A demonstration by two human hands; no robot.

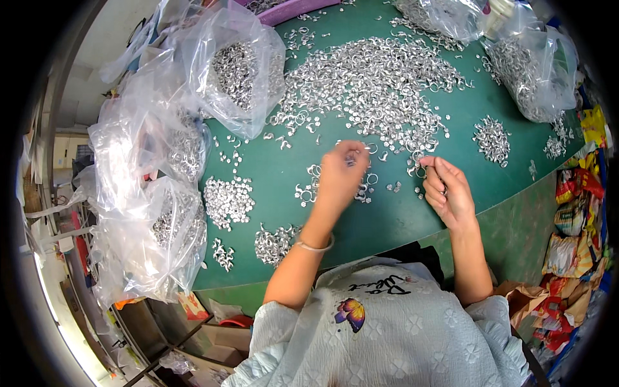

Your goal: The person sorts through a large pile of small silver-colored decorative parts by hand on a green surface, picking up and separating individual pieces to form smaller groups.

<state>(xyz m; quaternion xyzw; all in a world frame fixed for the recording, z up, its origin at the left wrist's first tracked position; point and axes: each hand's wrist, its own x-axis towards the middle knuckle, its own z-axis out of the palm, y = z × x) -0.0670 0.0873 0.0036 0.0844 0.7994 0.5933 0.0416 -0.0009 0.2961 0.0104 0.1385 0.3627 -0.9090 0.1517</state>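
Observation:
Small silvery metal pieces, many curved like open rings or hooks, form a broad heap [380,77] on the green table [271,180]. My left hand [342,174] is in front of this heap, fingers curled inward over loose pieces. A bit of silver shows in its curl, but blur keeps me from making out what it holds. To its right, my right hand [449,193] pinches a small curved metal piece [422,170] between thumb and forefinger. Its other fingers fold toward the palm. Loose pieces [393,187] lie between the two hands.
Clear plastic bags of metal pieces [235,74] line the left side; another bag [532,77] stands far right. Smaller piles sit at left [229,202], near left [276,245] and right [492,140]. A purple tray [293,11] is at the back. Colourful packages [570,213] lie beyond the right edge.

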